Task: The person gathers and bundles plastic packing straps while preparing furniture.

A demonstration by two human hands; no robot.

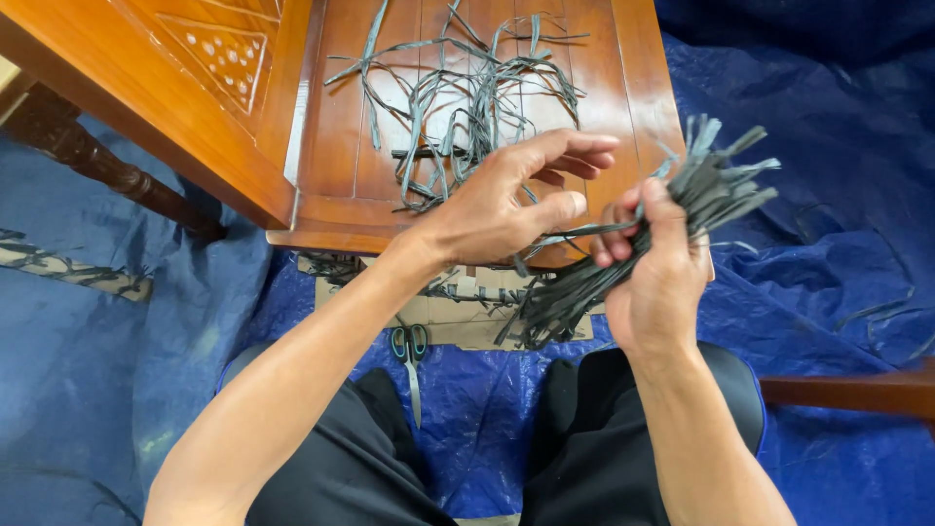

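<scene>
Right hand (pixel 654 263) is clamped around a bundle (pixel 633 244) of thin dark grey strips, gripped near the middle, thumb over the top. The ends fan out upper right past the fingers, and the other ends hang down-left over the cardboard (pixel 467 317).

Left hand (pixel 511 200) is spread, fingers extended and loose. Thumb and forefinger seem to be pinching a single strip (pixel 570 234) that runs into the bundle; contact is partly hidden, so not certain.

Handling, judging by looks: the strips are light, limp and flat, probably slick, and they splay as soon as they're unsupported. Mid-length grip is the sensible spot; holding an end would let the rest droop and tangle. Single strips need a fingertip pinch.

Both forearms reach in from below, with the wrists over the lap. Loose strips (pixel 467 97) lie tangled on the wooden table (pixel 341 146). Scissors (pixel 411 356) lie on the blue tarp (pixel 127 341) between the knees.
</scene>
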